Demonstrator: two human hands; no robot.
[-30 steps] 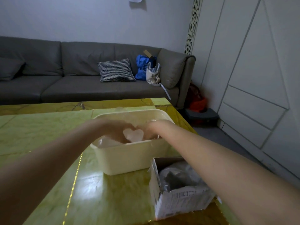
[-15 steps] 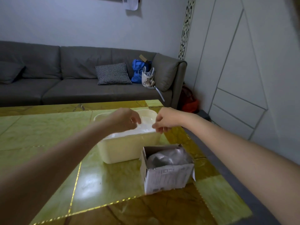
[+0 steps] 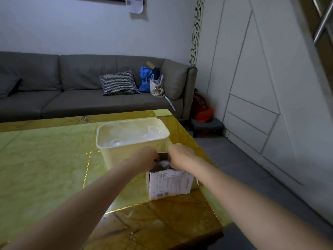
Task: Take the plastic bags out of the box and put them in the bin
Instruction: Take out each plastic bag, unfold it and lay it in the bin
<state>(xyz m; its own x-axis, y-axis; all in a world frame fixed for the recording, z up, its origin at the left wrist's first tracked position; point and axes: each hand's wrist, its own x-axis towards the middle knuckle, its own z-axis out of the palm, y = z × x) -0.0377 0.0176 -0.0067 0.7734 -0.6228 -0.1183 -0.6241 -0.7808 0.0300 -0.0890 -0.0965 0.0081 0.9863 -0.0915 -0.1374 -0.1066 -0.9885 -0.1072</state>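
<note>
both hands in printed cardboard box.

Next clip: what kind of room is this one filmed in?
Most likely a home living room: a long grey sofa with a checked cushion runs along the far wall, and a glossy yellow-green marble-patterned table stands in front of it.

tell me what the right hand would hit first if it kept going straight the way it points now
Most likely the plastic bag inside the cardboard box: the right hand reaches down into the box's open top, opposite the left hand. Its fingertips are hidden, so it may already touch it.
</note>
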